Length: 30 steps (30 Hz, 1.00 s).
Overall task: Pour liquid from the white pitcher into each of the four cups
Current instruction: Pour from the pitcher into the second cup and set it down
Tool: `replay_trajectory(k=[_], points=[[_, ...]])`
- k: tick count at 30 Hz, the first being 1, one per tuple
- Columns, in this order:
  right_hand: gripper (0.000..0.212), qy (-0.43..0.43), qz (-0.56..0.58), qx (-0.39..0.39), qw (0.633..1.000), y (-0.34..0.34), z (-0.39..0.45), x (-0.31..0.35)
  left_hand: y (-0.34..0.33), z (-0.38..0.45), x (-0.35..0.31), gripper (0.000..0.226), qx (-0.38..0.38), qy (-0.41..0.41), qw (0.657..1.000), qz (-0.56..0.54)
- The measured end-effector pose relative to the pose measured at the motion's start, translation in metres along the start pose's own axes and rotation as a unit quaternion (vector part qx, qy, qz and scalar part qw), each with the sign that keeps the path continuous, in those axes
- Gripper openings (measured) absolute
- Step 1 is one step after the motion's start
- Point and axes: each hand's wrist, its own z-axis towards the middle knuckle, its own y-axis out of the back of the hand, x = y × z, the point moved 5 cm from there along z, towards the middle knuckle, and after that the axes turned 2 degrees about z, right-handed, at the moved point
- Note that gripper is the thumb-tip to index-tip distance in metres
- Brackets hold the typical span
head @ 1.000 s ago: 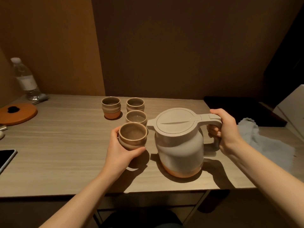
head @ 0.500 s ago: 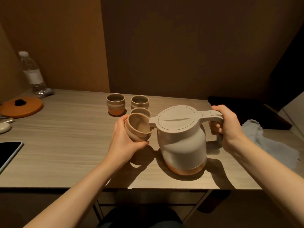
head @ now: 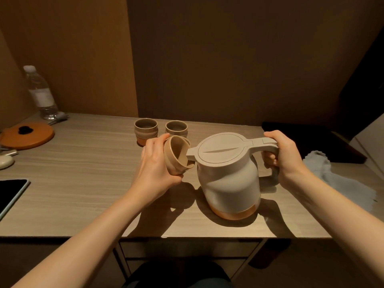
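The white pitcher (head: 227, 175) with an orange base stands on the wooden table (head: 83, 183), its lid closed. My right hand (head: 282, 156) grips its handle. My left hand (head: 155, 167) holds a beige cup (head: 176, 156) lifted off the table and tilted, its mouth against the pitcher's spout. Two more cups stand behind: one at the back left (head: 145, 129), one at the back right (head: 176, 127). The fourth cup is hidden behind my left hand and the held cup.
A plastic water bottle (head: 40, 94) stands at the far left, with an orange round lid (head: 27, 135) in front of it. A dark tablet (head: 10, 192) lies at the left edge. A pale blue cloth (head: 336, 183) lies right of the pitcher.
My left hand has lifted the cup off the table and tilted it toward the pitcher's spout. My right hand stays on the handle; the pitcher has not left the table.
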Motion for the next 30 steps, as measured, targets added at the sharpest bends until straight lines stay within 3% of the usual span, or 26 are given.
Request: replay_trajectory(k=[15, 30], points=[[0.046, 0.010, -0.054, 0.018, 0.998, -0.014, 0.003, 0.011, 0.007, 0.002, 0.001, 0.104, 0.002, 0.004, 0.999, 0.037], [0.055, 0.034, -0.087, 0.028, 0.995, -0.029, 0.006, 0.019, 0.009, -0.002, 0.010, 0.101, 0.007, 0.027, 0.999, 0.021]])
